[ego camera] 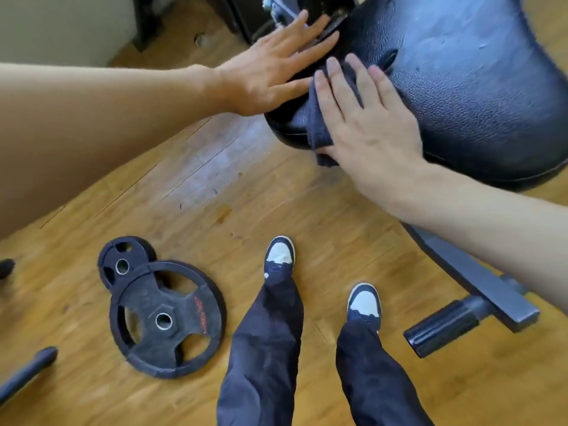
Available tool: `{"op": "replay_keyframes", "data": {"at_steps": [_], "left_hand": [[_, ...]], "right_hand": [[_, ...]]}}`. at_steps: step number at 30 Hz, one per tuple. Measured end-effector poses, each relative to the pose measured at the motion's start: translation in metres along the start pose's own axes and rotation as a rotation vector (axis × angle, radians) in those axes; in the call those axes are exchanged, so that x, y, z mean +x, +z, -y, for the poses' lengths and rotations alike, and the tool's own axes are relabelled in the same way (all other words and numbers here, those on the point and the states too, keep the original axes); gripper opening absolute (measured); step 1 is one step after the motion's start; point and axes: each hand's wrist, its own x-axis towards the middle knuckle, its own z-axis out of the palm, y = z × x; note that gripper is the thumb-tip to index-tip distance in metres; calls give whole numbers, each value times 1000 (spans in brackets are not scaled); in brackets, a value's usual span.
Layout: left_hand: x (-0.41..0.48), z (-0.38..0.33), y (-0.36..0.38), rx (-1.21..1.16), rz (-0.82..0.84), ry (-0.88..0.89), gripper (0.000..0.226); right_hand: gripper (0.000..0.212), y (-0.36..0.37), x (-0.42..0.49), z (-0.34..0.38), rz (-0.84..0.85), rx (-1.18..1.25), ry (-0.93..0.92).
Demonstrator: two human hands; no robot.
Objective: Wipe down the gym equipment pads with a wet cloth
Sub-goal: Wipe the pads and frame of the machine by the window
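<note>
The black, pebble-textured bench pad (461, 87) fills the view from 12 to 3 o'clock, with a slit-like dent near its middle and pale smears across its top. A dark blue cloth (318, 127) lies draped over the pad's rounded end, at about 9 o'clock on the pad, and one corner hangs below the edge. The right hand (368, 124) lies flat on the cloth, its fingers straight and slightly spread and pointing toward 11 o'clock, pressing the cloth against the pad. The left hand (270, 75) comes in from 9 o'clock, also flat with its fingers spread. Its fingertips rest on the pad's edge just beside the cloth and hold nothing.

The bench's grey steel frame (479, 278) runs down toward 4 o'clock under the right forearm and ends beside a black foam roller (442, 329). On the wooden floor (215, 195) at 7 o'clock, a large black weight plate (167, 321) overlaps a smaller weight plate (123, 262). At 6 o'clock are the person's dark trousers (264, 348) and two navy-and-white sneakers (279, 256). A dark bar (27, 370) lies at 8 o'clock near the edge.
</note>
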Motion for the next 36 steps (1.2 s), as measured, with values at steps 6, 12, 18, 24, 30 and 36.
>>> {"op": "replay_keyframes", "data": {"at_steps": [6, 12, 18, 24, 30, 36], "left_hand": [[-9, -4, -6, 2, 36, 52, 69], [-12, -3, 9, -222, 0, -108, 82], [-27, 13, 19, -238, 8, -119, 76], [-27, 13, 27, -228, -38, -107, 78], [-33, 4, 21, -93, -42, -222, 84], [-32, -9, -15, -61, -12, -266, 92]], "right_hand": [[76, -28, -75, -62, 68, -10, -4], [78, -38, -46, -56, 122, 107, 241], [87, -15, 81, -23, 255, 221, 254], [70, -33, -16, -34, 192, 170, 159], [62, -2, 146, -48, 323, 237, 354], [72, -6, 129, -47, 145, 373, 375]]}}
